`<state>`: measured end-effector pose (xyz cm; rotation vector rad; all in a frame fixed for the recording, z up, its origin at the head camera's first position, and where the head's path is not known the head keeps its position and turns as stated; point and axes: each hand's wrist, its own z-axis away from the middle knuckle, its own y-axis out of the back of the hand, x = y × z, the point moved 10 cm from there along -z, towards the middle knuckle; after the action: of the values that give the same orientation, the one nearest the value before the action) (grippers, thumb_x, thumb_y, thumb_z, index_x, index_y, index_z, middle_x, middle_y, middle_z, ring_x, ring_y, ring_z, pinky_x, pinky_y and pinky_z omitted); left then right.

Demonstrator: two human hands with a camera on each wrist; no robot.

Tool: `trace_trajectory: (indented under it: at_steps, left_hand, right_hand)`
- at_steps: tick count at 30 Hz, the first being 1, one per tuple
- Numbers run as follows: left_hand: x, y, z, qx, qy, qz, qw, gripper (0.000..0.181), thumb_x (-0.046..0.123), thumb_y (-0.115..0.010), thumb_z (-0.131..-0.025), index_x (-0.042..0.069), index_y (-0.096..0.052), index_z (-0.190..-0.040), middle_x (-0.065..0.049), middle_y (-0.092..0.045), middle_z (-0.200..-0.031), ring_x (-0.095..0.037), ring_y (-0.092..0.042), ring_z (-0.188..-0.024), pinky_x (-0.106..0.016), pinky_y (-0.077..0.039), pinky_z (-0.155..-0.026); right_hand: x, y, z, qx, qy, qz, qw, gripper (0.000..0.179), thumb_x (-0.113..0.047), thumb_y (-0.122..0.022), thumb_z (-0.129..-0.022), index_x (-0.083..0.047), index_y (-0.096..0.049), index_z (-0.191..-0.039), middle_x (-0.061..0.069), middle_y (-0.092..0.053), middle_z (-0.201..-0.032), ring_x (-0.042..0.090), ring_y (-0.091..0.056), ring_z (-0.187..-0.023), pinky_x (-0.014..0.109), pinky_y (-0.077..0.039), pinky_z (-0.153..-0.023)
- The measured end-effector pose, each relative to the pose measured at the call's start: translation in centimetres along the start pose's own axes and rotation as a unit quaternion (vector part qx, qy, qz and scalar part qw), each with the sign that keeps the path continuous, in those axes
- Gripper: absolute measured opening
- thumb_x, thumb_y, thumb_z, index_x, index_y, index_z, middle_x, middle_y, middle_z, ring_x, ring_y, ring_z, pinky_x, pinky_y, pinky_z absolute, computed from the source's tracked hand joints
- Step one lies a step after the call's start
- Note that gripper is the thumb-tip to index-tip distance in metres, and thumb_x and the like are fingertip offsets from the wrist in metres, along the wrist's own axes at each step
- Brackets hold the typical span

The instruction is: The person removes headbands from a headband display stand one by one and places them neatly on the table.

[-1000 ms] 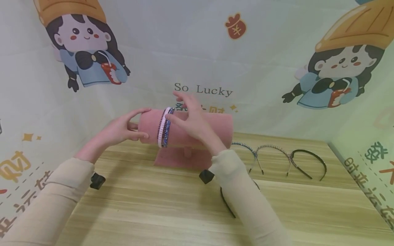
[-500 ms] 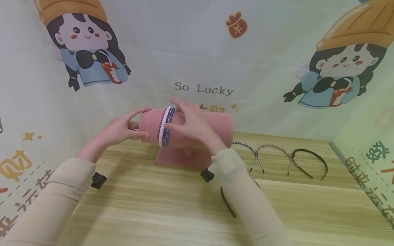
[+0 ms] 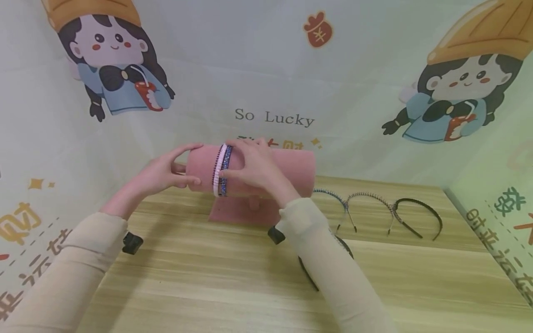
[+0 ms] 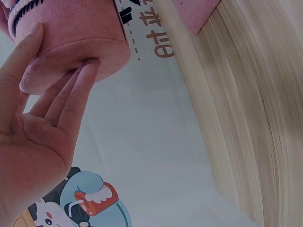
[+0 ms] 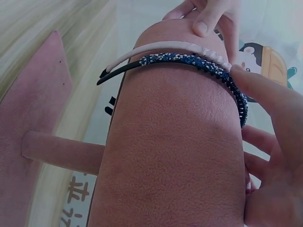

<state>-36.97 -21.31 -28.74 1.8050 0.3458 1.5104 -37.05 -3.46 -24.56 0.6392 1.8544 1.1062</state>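
A pink plush display roll (image 3: 287, 171) lies horizontally on a post above a pink base (image 3: 243, 212). Round its left part sit a dark toothed headband (image 3: 215, 169), a pale pink headband (image 3: 216, 182) and a blue glitter headband (image 3: 225, 162), close side by side. My left hand (image 3: 160, 175) grips the roll's left end; in the left wrist view some fingertips reach into its end face. With my right hand (image 3: 260, 169) I hold the headbands, thumb in front and index finger on top. The right wrist view shows the thumb tip touching the pale pink headband; the other fingers are partly hidden behind the roll.
Several more headbands (image 3: 439, 217) lie in a row on the wooden table (image 3: 200, 282) at the right. A black headband (image 3: 308, 275) lies partly under my right sleeve. Behind stands a printed cloth backdrop (image 3: 250, 55).
My right hand's raised fingers have come down onto the roll by the headbands, and the thumb has slid a little lower. The left hand keeps its grip on the roll's end.
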Motion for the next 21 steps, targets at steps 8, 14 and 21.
trace_trajectory:
  at_steps: [8,14,21]
  left_hand:
    - [-0.1,0.1,0.1,-0.001,0.006,-0.001,1.0000,0.086,0.035,-0.076,-0.087,0.044,-0.022,-0.154,-0.018,-0.067,-0.128,-0.018,-0.073,-0.091,-0.038,-0.058,-0.085]
    - [-0.1,0.2,0.1,0.003,0.006,-0.005,1.0000,0.085,0.034,-0.076,-0.087,0.043,-0.023,-0.154,-0.018,-0.066,-0.130,-0.018,-0.073,-0.093,-0.040,-0.058,-0.087]
    - [-0.1,0.1,0.0,-0.003,0.004,-0.004,1.0000,0.086,0.035,-0.076,-0.086,0.043,-0.023,-0.154,-0.017,-0.067,-0.127,-0.019,-0.073,-0.093,-0.042,-0.057,-0.089]
  right_hand:
    - [0.3,0.2,0.0,0.004,-0.001,-0.036,0.9993,0.068,-0.036,-0.077,-0.083,-0.030,-0.047,-0.143,-0.006,-0.053,-0.143,0.018,-0.036,-0.122,0.043,-0.042,-0.105]
    - [0.9,0.3,0.1,-0.012,0.022,-0.128,0.9915,0.063,-0.018,-0.076,-0.085,-0.030,-0.051,-0.141,-0.006,-0.053,-0.141,0.017,-0.039,-0.129,0.042,-0.042,-0.109]
    - [1.1,0.6,0.3,-0.022,0.041,-0.176,0.9832,0.063,-0.008,-0.073,-0.084,-0.021,-0.050,-0.142,0.001,-0.054,-0.134,0.017,-0.049,-0.122,0.038,-0.044,-0.108]
